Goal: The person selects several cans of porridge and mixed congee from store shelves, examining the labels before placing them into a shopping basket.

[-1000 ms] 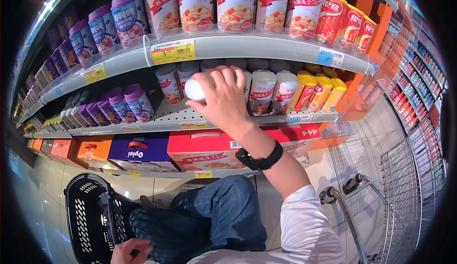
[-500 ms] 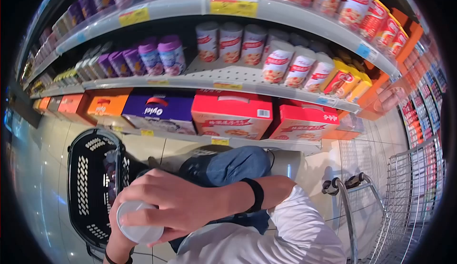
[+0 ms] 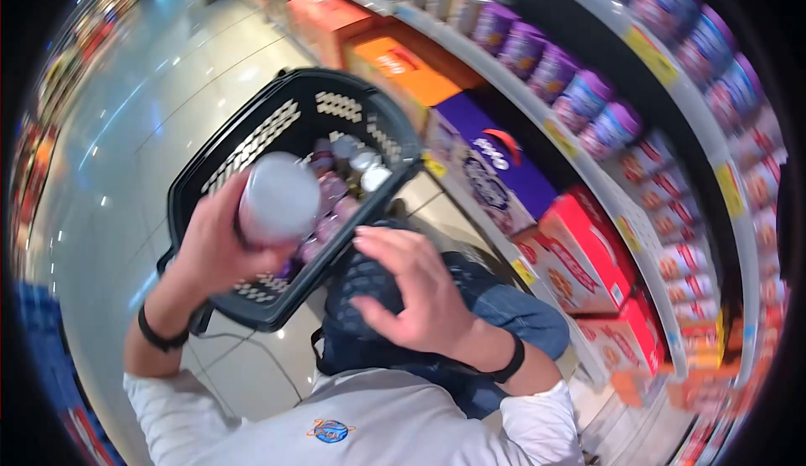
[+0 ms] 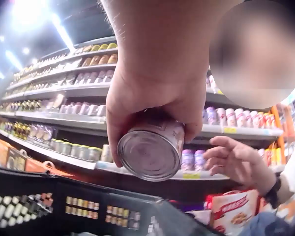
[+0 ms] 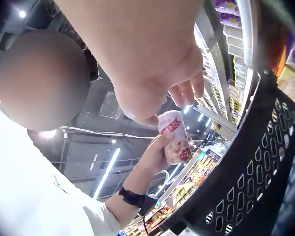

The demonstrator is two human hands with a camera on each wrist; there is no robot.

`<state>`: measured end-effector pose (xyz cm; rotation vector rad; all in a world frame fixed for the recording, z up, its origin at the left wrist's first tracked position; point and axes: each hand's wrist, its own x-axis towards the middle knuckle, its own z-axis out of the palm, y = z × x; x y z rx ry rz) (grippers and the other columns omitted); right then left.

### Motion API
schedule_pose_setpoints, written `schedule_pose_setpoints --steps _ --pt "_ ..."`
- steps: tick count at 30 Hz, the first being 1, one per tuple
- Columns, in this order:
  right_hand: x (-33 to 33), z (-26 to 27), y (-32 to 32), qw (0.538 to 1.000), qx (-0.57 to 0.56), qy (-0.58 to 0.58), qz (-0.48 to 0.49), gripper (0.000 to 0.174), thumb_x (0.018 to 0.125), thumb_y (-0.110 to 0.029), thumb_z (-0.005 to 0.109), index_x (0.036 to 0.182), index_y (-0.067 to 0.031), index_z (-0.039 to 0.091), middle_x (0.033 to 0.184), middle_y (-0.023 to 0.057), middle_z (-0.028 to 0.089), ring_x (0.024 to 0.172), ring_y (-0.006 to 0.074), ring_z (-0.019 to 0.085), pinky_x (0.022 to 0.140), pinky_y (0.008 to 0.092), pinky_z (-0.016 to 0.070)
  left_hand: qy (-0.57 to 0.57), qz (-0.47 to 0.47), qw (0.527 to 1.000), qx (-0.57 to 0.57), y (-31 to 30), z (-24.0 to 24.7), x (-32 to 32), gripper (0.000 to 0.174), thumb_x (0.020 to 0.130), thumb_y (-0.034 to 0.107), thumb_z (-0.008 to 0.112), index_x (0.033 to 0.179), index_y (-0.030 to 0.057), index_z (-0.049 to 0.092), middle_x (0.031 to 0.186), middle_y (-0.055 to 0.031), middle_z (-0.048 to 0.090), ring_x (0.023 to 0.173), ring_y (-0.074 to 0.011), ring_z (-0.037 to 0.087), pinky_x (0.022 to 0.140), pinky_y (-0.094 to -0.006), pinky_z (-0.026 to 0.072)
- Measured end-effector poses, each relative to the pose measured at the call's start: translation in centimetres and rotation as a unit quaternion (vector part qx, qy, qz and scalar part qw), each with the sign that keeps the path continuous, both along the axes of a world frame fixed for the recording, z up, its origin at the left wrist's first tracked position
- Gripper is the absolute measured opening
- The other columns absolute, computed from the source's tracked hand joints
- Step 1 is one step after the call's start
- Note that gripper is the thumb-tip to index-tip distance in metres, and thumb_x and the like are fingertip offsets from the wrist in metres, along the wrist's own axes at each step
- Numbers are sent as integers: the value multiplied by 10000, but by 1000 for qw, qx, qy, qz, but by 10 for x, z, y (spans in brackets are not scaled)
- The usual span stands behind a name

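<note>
The left hand (image 3: 210, 239) grips a can with a pale lid (image 3: 280, 196) above the black basket (image 3: 290, 315); in the left wrist view the metal bottom of the can (image 4: 150, 155) shows between thumb and fingers. White and red with a food picture, the same can (image 5: 175, 137) appears in the right wrist view, held by the left hand (image 5: 155, 155). Beside the basket's near side, the right hand (image 3: 420, 294) holds nothing, its fingers spread and relaxed. Several containers (image 3: 332, 189) lie inside the basket, some purple-pink, some with pale lids.
Shelves with purple-lidded cans (image 3: 609, 130) and red-and-white cans (image 3: 684, 260) run along the right. Below them stand a purple box (image 3: 495, 159), an orange box (image 3: 403, 67) and red boxes (image 3: 583, 248). Tiled floor (image 3: 197, 96) lies left of the basket.
The can has gone from the right hand, at the shelf earlier, to the left hand over the basket. The right hand has let go and moved right. The head view has turned left toward the basket.
</note>
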<state>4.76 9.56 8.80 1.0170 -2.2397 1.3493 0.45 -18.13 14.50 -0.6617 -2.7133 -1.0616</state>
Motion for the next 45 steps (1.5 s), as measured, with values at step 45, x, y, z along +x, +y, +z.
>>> schedule_pose_setpoints --steps 45 --pt "6 -72 76 988 91 -89 -82 373 779 -52 759 1139 -93 670 1178 71 677 1049 268 655 930 393 501 -274 160 799 -512 -30 -248 -237 786 854 569 713 1294 -67 578 1187 -168 716 1066 -308 718 851 -377 592"
